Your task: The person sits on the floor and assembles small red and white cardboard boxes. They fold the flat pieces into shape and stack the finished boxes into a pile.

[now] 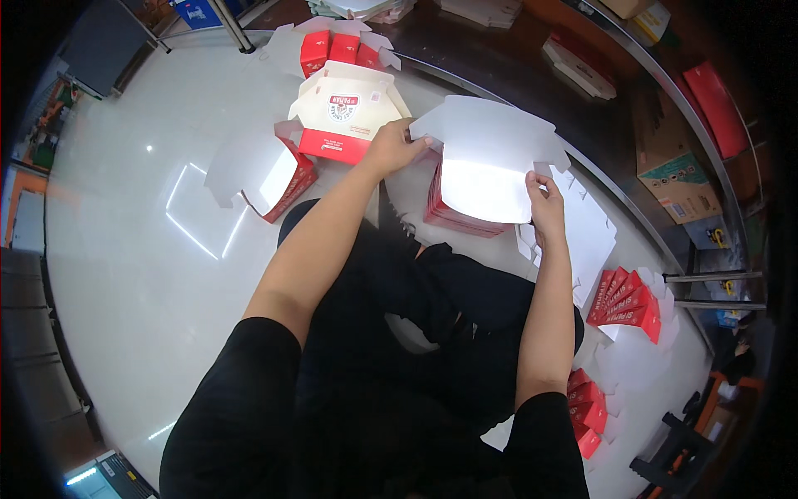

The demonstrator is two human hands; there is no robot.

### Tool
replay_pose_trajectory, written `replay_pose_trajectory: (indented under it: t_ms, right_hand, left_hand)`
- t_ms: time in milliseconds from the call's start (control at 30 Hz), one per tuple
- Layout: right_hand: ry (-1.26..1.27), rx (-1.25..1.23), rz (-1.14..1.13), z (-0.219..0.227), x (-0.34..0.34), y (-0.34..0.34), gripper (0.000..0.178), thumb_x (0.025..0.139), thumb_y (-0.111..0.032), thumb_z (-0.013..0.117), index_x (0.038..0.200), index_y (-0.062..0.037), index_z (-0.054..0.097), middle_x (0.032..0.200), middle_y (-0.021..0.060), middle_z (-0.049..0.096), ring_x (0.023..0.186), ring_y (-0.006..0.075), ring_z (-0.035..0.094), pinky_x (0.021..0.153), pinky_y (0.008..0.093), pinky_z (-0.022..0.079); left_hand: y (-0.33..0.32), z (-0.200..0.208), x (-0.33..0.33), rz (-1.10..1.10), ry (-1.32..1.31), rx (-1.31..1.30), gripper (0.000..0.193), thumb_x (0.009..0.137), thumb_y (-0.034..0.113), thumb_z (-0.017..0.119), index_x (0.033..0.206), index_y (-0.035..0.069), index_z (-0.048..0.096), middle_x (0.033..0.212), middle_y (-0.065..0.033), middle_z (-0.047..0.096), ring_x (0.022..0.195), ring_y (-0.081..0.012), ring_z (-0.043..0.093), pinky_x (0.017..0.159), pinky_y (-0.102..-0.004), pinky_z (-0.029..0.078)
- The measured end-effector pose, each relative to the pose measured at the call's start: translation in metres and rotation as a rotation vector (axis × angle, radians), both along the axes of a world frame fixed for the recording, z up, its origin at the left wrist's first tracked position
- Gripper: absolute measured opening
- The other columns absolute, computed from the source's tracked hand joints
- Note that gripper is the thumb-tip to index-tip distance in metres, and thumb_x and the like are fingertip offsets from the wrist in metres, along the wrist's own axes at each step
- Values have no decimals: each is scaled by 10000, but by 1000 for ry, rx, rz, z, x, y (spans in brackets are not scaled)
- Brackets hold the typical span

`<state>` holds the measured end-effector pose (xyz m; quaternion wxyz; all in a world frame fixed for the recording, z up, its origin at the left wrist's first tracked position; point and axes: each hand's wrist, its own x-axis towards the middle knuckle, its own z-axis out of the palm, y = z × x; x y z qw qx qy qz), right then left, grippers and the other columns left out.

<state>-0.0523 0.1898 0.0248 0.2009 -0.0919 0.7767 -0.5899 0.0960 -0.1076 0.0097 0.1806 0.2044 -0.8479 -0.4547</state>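
The head view looks down on a pale, glossy floor (108, 249) that mirrors bright ceiling lights to the left. Along the upper right runs a dark shelf unit (499, 54) with a metal edge, and a brown cardboard box (665, 158) stands within it. A blue crate (198, 14) sits at the top left. Red cartons fan out in a front-right cluster (628, 299) and a lower-right cluster (588, 412), while a cream-and-red carton (349, 112) lies ahead and an unfolded carton (266, 179) rests left of it. White flat sheets (582, 229) spread on the floor to the right.

Between the hands, in front of the person's dark-clad legs (482, 287), a white-lined carton blank (486, 158) lies above a red stack (465, 223); whether they touch is unclear. The left arm reaches forward, and the left hand (397, 150) pinches the blank's left flap, thumb uppermost. The right forearm rises more steeply; the right hand (546, 204) grips the right edge between thumb and bent fingers.
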Motion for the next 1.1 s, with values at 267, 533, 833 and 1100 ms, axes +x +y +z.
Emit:
replay_pose_trajectory:
  t_ms: [267, 533, 833, 1100]
  right_hand:
    - [41, 79, 10, -4, 2, 0, 624, 929, -496, 701, 1214, 53, 616, 1046, 198, 683, 945, 237, 663, 794, 346, 523]
    - [121, 215, 47, -29, -8, 5, 595, 957, -411, 666, 1262, 98, 615, 1095, 231, 694, 1002, 281, 658, 880, 377, 500]
    - [471, 376, 47, -18, -3, 5, 364, 1012, -217, 527, 1239, 36, 658, 1146, 265, 695, 1092, 405, 660, 951, 417, 486]
    - [590, 405, -42, -13, -10, 16, 375, 1020, -288, 575, 1164, 33, 703, 1002, 185, 739, 907, 258, 689, 850, 368, 512]
  left_hand:
    - [6, 10, 14, 652, 302, 231, 567, 767, 191, 753, 1260, -22, 570, 987, -125, 697, 796, -229, 658, 785, -374, 542]
    - [54, -10, 15, 26, -277, 100, 342, 804, 270, 635, 1051, 63, 751, 900, -211, 725, 869, -358, 713, 818, -421, 553]
    - [61, -26, 11, -12, -216, -71, 306, 778, 180, 651, 1050, 85, 755, 1027, -207, 715, 949, -370, 696, 850, -430, 556]
    - [60, -36, 9, -16, -113, -85, 298, 765, 231, 653, 1010, 110, 772, 958, -195, 727, 895, -389, 700, 824, -459, 562]
